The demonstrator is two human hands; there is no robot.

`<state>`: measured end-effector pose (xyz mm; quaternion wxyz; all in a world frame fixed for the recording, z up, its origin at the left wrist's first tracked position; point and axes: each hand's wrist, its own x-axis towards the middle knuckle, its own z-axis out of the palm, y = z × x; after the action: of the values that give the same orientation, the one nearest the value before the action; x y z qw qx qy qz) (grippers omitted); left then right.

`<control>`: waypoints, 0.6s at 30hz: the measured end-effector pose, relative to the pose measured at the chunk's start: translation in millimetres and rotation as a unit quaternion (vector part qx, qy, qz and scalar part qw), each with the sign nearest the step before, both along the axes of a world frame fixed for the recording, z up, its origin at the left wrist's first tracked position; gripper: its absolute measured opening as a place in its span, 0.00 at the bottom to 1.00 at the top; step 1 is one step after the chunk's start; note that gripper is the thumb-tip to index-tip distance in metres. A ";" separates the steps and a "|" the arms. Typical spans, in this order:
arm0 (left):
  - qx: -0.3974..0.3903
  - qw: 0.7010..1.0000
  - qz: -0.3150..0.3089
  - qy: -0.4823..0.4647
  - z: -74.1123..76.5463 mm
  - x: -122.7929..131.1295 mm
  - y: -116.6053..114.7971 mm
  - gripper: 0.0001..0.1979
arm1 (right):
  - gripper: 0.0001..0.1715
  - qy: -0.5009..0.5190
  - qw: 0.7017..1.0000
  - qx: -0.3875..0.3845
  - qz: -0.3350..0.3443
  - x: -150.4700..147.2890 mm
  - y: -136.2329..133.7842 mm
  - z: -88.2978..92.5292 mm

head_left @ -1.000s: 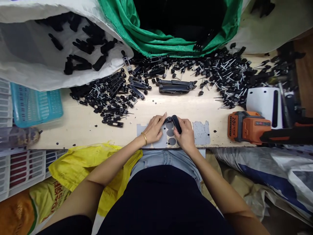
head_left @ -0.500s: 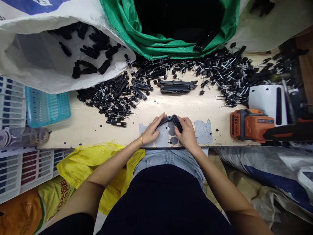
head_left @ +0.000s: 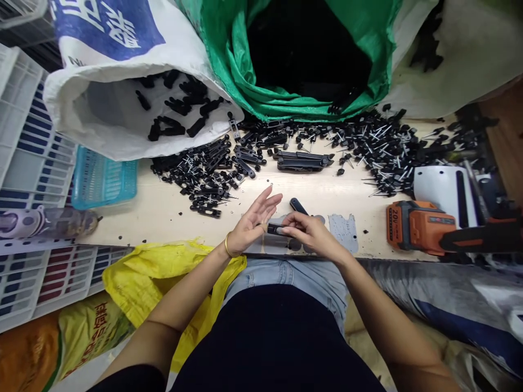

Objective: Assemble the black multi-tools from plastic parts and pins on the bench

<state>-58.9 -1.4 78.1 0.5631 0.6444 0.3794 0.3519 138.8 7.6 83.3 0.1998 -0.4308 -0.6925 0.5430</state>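
My right hand (head_left: 308, 231) grips a short black part (head_left: 275, 229) between thumb and fingers, near the bench's front edge. At the other end of that part is my left hand (head_left: 253, 222), its fingers spread and its palm turned up, the thumb touching the part's end. Just beyond my right hand lies a long black arm piece (head_left: 299, 206) on the bench, partly covered by the hand. Grey sheets lie beneath both hands, and a worn grey patch (head_left: 343, 231) shows to the right.
Black arm pieces (head_left: 212, 158) and knobs with metal pins (head_left: 384, 141) are heaped across the bench's back. Behind them stand a white sack (head_left: 102, 144) and a green sack (head_left: 229, 81). An orange battery tool (head_left: 420, 226) lies right, a blue basket (head_left: 104, 185) left.
My left hand has opened out, palm up. My right hand has moved from the long black arm piece to the short part. The whole view has shifted, with the bench lower in it.
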 end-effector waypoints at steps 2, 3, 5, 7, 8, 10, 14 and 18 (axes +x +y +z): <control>0.017 0.999 0.010 0.029 5.4 5.2 -4.4 0.34 | 0.10 -0.031 0.998 0.033 -0.043 -4.8 -10.0 -0.9; 0.031 0.998 0.024 0.045 8.6 8.9 -7.6 0.33 | 0.09 -0.048 0.995 0.051 -0.067 -7.0 -15.2 -0.9; 0.063 0.994 0.055 0.074 14.9 16.8 -14.8 0.33 | 0.08 -0.075 0.988 0.081 -0.107 -9.1 -23.9 0.8; 0.087 0.991 0.067 0.083 19.8 23.4 -21.0 0.33 | 0.08 -0.090 0.983 0.097 -0.127 -7.4 -29.6 4.9; 0.089 0.991 0.064 0.072 21.3 25.5 -23.1 0.33 | 0.08 -0.090 0.982 0.098 -0.132 -5.5 -31.2 7.4; 0.073 0.996 0.046 0.020 22.5 26.8 -24.2 0.33 | 0.09 -0.069 0.988 0.075 -0.120 -1.2 -32.8 11.9; 0.027 0.998 -0.014 -0.060 18.8 17.5 -15.9 0.33 | 0.14 -0.008 0.999 -0.014 -0.040 1.4 -33.9 14.8; -0.024 0.979 -0.185 0.080 10.7 1.3 -6.0 0.33 | 0.12 -0.063 0.995 0.074 0.026 -2.8 -36.1 13.8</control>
<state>-57.6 -7.5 88.8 0.6015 0.7160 0.3056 0.1793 136.0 -28.4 97.1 0.1725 -0.4300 -0.7534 0.4666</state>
